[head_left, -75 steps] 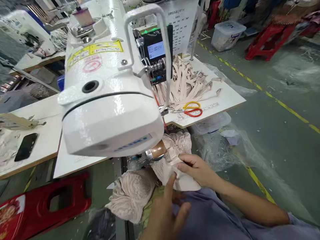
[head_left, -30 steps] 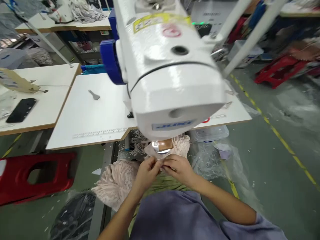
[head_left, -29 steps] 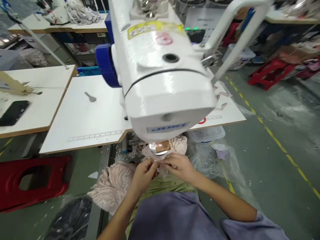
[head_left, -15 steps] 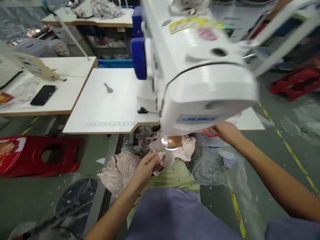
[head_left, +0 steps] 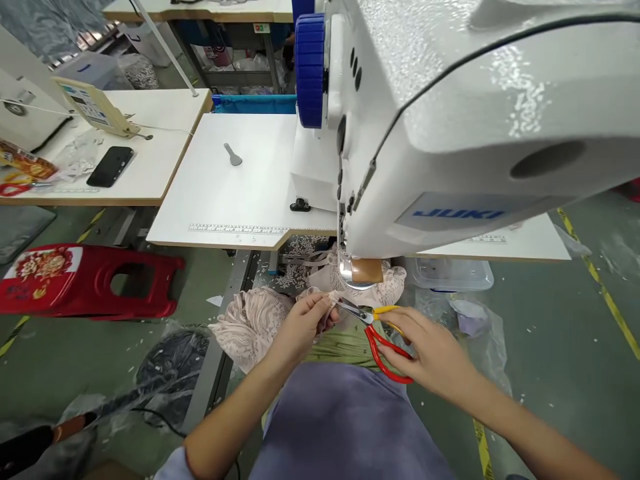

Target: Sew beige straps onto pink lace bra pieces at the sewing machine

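My left hand pinches a small edge of pale pink lace fabric just below the needle area of the white sewing machine. My right hand grips scissors with one yellow and one red handle. Their blades point left and meet the bit of fabric at my left fingertips. More lace hangs in a bunch under the machine, over my lap.
A white table carries the machine and a small grey tool. A second table to the left holds a black phone and a control box. A red stool lies on the floor at left; a clear plastic box sits under the table at right.
My right hand reached up to the table at the right, took the scissors and brought them down to the fabric held in my left hand. The view swung left and closer.
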Motion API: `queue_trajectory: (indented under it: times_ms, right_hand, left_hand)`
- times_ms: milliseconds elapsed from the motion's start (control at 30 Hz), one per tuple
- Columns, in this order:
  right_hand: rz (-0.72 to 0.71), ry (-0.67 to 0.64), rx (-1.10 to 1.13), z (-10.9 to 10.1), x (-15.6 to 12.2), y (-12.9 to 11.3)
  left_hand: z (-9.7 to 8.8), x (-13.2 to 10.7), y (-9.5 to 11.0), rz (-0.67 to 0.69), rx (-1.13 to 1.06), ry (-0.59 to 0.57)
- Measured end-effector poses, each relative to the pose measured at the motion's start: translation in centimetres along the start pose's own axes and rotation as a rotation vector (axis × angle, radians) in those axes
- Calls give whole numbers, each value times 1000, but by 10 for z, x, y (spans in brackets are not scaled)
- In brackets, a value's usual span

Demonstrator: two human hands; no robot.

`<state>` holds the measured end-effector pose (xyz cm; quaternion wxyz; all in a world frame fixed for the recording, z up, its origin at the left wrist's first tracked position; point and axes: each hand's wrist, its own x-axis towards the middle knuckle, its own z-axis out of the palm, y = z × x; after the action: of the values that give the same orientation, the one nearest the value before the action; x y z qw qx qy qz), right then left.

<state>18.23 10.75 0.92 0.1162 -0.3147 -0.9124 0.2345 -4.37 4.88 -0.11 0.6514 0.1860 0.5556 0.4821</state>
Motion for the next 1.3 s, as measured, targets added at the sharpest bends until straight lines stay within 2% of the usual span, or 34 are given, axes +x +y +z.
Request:
queue_trajectory:
  times_ms: [133,267,500,833,1067,1300]
  right_hand:
    - [-21,-40,77,5,7,4]
    - [-12,-65,136,2,1,7]
    - [151,-58,263,-8,-9,5]
    - [124,-87,312,11,11,-14]
    - [155,-117,309,17,25,-13]
    - [213,-119,321,10,9,-6]
  left_hand:
    - [-1,-1,-2,16,62,14]
    - [-6,-1,-5,19,75,5]
    - [-14,-4,-5,-5,-29,-37]
    - [-10,-8,-7,91,33,47]
    - [-10,-9,-6,152,120,111]
    - [-11,-9,-12,204,81,191]
